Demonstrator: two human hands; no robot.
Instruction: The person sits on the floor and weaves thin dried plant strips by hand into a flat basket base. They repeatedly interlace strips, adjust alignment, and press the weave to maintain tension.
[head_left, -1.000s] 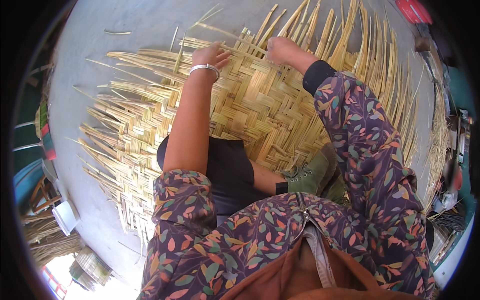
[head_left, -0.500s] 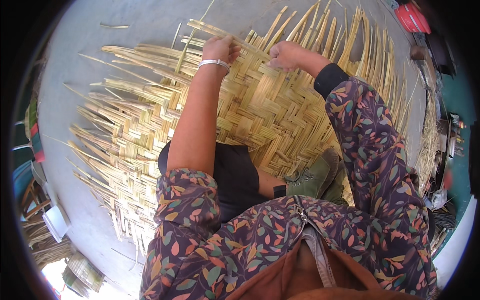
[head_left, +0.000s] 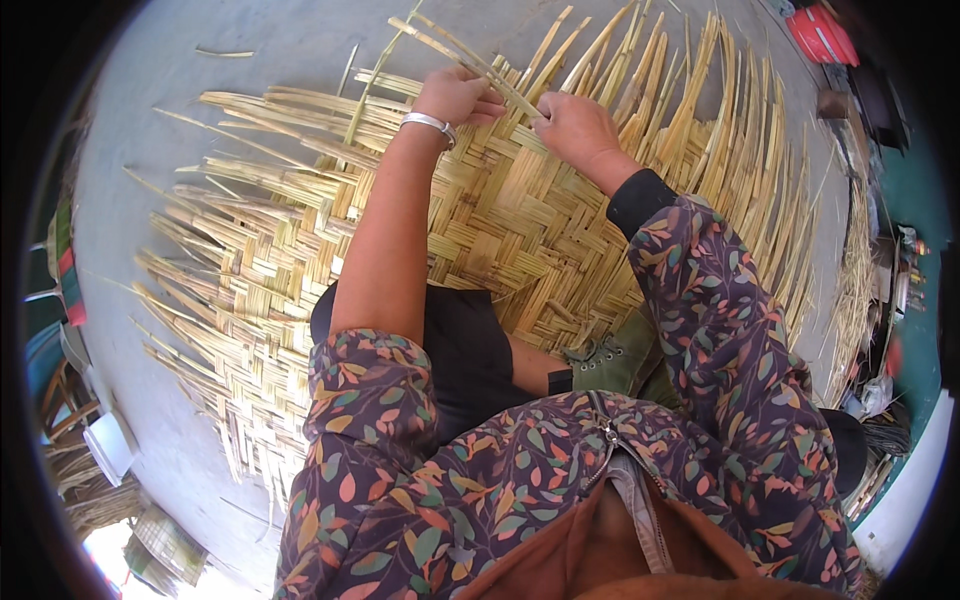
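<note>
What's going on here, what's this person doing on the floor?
Someone in a leaf-patterned jacket is handling a pale strip above a large woven mat. The right hand grips its near end; the left hand is close beside it, though whether it's holding on is unclear. The mat's middle is woven, while unwoven ends fan out over the grey floor.

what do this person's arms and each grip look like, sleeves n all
The left sleeve and right sleeve are dark, printed with orange, pink, yellow and green leaves. The left one stops near the elbow, and that arm wears a silver-coloured bracelet. The right one ends in a plain black cuff. The left grip and right grip are ungloved.
</note>
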